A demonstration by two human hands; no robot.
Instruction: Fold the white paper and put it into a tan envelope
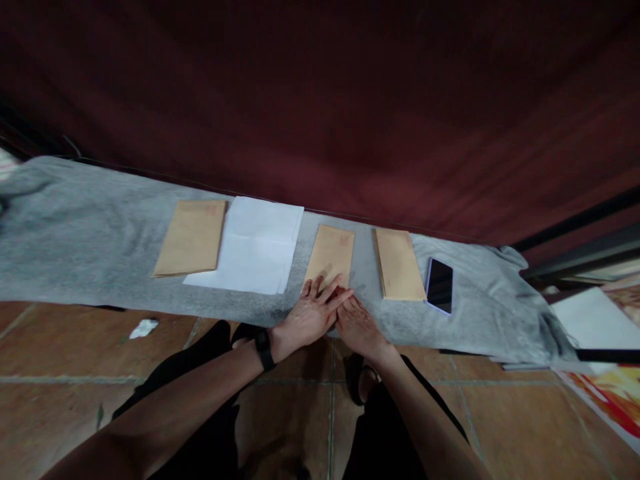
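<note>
Envelope (331, 252) lies flat on grey cloth (100, 240), between white sheets (260, 243) and a brown pile (401, 265). Left hand (311, 317): fingers spread over its near end. Right hand (359, 328): fingers together, tips partly behind the left's; whether they pinch, can't make out. Envelope probably light, thin, fairly stiff, quick to crease. Best hold: long side edges, or uncovered far end.

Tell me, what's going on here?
A person's left hand rests on the near end of a brown envelope, with the right hand up against it. The envelope lies on a gray cloth. To its left are white sheets, partly under an envelope stack; to its right, another envelope stack and a phone.
</note>
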